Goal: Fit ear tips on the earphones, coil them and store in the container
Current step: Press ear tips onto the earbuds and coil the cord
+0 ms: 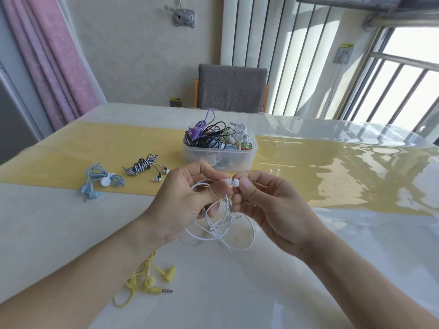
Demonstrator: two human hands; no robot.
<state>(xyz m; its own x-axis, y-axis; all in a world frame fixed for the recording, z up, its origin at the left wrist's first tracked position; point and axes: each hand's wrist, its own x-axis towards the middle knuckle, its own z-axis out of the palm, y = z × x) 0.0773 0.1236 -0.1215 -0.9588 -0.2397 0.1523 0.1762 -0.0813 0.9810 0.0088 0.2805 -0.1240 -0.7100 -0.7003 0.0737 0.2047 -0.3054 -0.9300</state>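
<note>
My left hand (187, 200) pinches a white earbud (225, 181) between thumb and forefinger, above the table. Right beside it, my right hand (263, 203) pinches a small white ear tip (235, 183), which touches or nearly touches the earbud's nozzle. The white earphone cable (221, 231) hangs from my left hand in loose loops down onto the table. A clear plastic container (219, 156) stands just behind my hands, full of tangled earphones in black, purple and white.
Three more earphone sets lie on the table: a blue one (101, 182) and a black-and-white coiled one (143, 166) at the left on the yellow runner (71, 157), a yellow one (147, 281) near my left forearm. A grey chair (231, 87) stands behind the table.
</note>
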